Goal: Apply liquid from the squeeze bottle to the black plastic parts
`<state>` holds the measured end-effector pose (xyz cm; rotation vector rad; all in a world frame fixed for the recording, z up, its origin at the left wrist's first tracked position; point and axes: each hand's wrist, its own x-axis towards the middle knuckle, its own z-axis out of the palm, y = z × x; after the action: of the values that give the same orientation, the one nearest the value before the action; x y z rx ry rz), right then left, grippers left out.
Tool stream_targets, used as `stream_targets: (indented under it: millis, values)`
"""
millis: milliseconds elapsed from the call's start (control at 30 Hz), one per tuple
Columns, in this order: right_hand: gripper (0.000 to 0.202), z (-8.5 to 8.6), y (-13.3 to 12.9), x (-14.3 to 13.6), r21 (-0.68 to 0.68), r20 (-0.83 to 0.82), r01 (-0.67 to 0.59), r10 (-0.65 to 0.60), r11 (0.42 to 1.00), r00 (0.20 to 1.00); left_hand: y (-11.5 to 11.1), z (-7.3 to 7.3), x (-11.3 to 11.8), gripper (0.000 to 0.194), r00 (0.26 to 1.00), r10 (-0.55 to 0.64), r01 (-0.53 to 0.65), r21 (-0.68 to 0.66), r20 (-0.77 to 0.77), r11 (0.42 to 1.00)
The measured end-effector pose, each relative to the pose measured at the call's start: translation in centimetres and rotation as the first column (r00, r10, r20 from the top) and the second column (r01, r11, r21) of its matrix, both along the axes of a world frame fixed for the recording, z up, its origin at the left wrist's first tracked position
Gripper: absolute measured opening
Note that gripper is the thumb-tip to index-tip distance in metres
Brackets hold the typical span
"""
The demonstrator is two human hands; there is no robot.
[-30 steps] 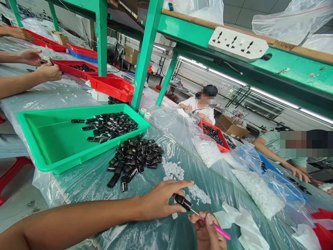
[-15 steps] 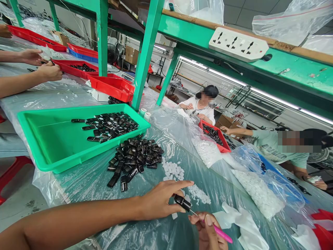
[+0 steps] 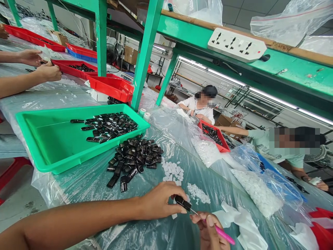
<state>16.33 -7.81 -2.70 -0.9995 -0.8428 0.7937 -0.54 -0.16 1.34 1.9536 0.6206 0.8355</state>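
My left hand (image 3: 166, 199) pinches a small glossy black plastic part (image 3: 182, 202) between thumb and fingers. In my right hand (image 3: 208, 227) is a pink-handled tool (image 3: 224, 236) with a thin metal shaft, closed in the fingers. The shaft's tip meets the near end of the black part; whether it goes inside cannot be made out. Beyond my left hand lies a heap of similar black parts (image 3: 137, 156) on the plastic-covered table. Small white pieces (image 3: 172, 172) lie in a pile beside it, with a second pile of smaller white bits (image 3: 198, 193) just past my hands.
A green tray (image 3: 59, 152) with black parts stands at the left. Green shelf posts (image 3: 145, 55) rise behind it. White paper (image 3: 244, 225) and a bag of white pieces (image 3: 257, 191) lie to the right. Co-workers sit across the table, and another person's hands (image 3: 48, 71) work at the far left.
My left index finger has curled down onto the black part, where it was stretched out before. My right hand and the pink tool have shifted slightly right.
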Motion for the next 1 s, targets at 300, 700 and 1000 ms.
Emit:
stream_targets:
  millis: [300,700,1000]
  values:
    - [0.021,0.0,0.2,0.8,-0.028,-0.01,0.029,-0.029,0.999,1.0,0.6,-1.4,0.9,0.04,0.96,-0.062,0.169,-0.387,0.274,0.906]
    - [0.023,0.1,0.5,1.2,-0.119,-0.146,-0.034,0.016,0.992,0.989,0.5,-1.2,0.9,0.048,0.968,-0.055,0.162,-0.446,0.244,0.881]
    - [0.023,0.5,0.5,0.7,-0.145,-0.166,-0.059,0.035,0.988,0.986,0.5,-1.2,0.9,0.045,0.975,-0.06,0.147,-0.416,0.215,0.897]
